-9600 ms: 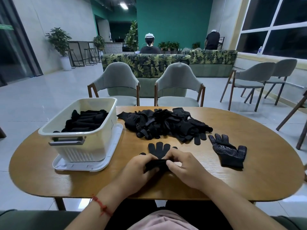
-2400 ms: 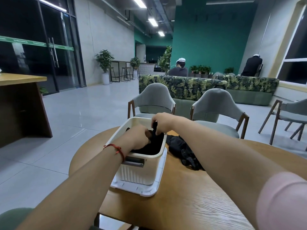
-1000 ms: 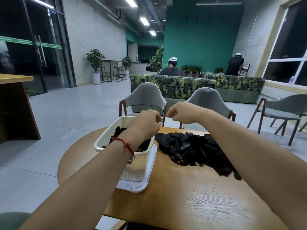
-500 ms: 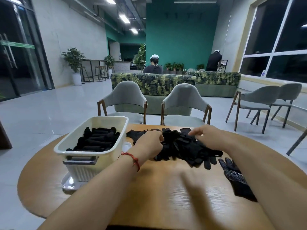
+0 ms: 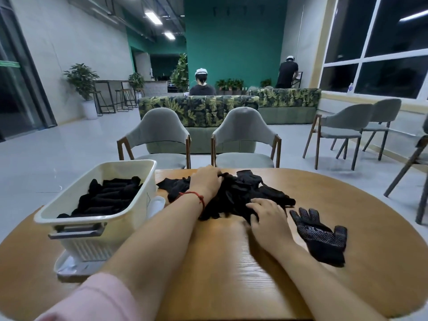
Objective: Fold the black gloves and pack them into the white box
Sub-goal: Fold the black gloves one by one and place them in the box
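Cool strip lights [image 5: 152,17] on the ceiling give even, fairly bright light; the windows [image 5: 393,38] are dark and reflect one strip. The wooden surface [image 5: 231,262] shows a soft sheen and faint shadows under the forearms [image 5: 162,239]. The black gloves [image 5: 240,193] merge into one detailless mass. Wide-angle bending bows the edges — the near sleeve [image 5: 92,300] is smeared, the right hand [image 5: 269,218] slightly soft.

Both bare forearms are stretched out forward. The left hand [image 5: 206,180] reaches further, knuckles up, fingers bent down so I can't see any grip, with a red string [image 5: 195,196] round that wrist. The right hand [image 5: 266,216] sits nearer, palm down, fingers loosely spread and pretty flat.
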`<state>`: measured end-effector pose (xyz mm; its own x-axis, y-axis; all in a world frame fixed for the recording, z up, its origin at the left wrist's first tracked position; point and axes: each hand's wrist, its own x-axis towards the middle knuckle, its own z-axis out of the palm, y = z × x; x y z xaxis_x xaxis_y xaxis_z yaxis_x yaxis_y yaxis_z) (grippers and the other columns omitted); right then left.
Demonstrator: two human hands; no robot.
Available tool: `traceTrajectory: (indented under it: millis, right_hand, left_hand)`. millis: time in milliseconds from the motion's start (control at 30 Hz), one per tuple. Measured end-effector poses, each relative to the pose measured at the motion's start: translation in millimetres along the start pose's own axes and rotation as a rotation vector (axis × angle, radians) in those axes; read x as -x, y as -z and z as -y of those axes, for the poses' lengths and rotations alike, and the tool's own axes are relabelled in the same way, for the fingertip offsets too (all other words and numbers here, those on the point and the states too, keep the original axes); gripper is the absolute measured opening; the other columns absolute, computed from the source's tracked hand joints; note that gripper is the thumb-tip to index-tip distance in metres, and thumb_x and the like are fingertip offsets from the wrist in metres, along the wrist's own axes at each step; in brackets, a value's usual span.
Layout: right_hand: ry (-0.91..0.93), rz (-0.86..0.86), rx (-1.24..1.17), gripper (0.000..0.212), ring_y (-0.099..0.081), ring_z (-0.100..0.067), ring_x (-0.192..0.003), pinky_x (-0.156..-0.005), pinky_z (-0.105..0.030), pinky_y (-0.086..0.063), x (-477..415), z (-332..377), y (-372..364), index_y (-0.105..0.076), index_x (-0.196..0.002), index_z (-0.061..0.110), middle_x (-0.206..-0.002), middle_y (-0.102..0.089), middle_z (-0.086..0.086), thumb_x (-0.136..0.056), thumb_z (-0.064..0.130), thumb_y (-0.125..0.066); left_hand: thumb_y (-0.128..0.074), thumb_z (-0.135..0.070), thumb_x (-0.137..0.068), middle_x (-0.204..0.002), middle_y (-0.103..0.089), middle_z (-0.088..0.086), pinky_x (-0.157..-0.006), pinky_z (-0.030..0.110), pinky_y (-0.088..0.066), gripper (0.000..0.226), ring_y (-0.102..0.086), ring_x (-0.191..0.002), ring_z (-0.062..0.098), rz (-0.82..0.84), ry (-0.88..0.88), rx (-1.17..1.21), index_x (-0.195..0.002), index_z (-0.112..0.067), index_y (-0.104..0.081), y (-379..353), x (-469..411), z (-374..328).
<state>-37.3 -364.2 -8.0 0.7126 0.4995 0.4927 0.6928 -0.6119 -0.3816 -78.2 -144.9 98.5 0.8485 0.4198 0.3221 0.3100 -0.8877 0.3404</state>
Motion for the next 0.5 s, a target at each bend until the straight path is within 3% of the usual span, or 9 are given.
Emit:
traceTrajectory:
  millis: [67,133,300,433,500]
  right_hand:
    - [0.039,-0.067,-0.031,0.034,-0.05,-0.012,-0.13,-0.114,-0.044,-0.041,3.8,-3.5,-1.1,-0.077,-0.12,0.029,-0.131,-0.066,0.012,-0.092,0.013,-0.067]
    - [0.071,-0.098,-0.066,0.033,-0.051,-0.01,-0.127,-0.113,-0.039,-0.04,5.4,-8.0,0.8,-0.078,-0.117,0.028,-0.126,-0.067,0.013,-0.092,0.009,-0.068]
    - [0.094,-0.064,-0.184,0.033,-0.053,-0.011,-0.124,-0.109,-0.039,-0.044,11.4,-5.6,5.8,-0.073,-0.119,0.029,-0.125,-0.065,0.016,-0.094,0.01,-0.063]
    - [0.083,-0.017,-0.299,0.028,-0.055,-0.007,-0.121,-0.105,-0.04,-0.049,12.3,-0.1,12.5,-0.068,-0.127,0.032,-0.123,-0.063,0.023,-0.102,0.021,-0.061]
    - [0.046,0.064,-0.425,0.026,-0.06,-0.002,-0.117,-0.101,-0.04,-0.053,14.3,3.3,16.9,-0.064,-0.13,0.037,-0.119,-0.064,0.029,-0.105,0.031,-0.061]
  left_hand:
    - [-0.051,-0.032,-0.106,-0.103,-0.074,0.005,-0.083,0.045,-0.059,0.025,-0.069,-0.098,0.033,-0.078,-0.002,0.041,-0.108,-0.021,-0.074,0.5,-0.8,1.0]
    - [-0.044,-0.034,-0.11,-0.096,-0.071,0.006,-0.074,0.043,-0.053,0.025,-0.064,-0.088,0.034,-0.126,0.03,0.189,-0.102,-0.018,-0.062,5.8,2.7,-0.7]
    - [-0.041,-0.033,-0.112,-0.088,-0.067,0.008,-0.071,0.046,-0.048,0.023,-0.059,-0.082,0.035,-0.241,0.049,0.408,-0.102,-0.016,-0.052,33.8,14.9,-3.9]
    - [-0.044,-0.03,-0.111,-0.083,-0.062,0.003,-0.062,0.037,-0.037,0.025,-0.056,-0.08,0.026,-0.163,0.118,0.5,-0.094,-0.014,-0.052,53.0,26.6,-7.2]
    - [-0.045,-0.029,-0.111,-0.084,-0.059,0.006,-0.055,0.034,-0.045,0.027,-0.059,-0.08,0.026,-0.081,0.174,0.604,-0.091,-0.013,-0.053,51.4,35.6,-6.3]
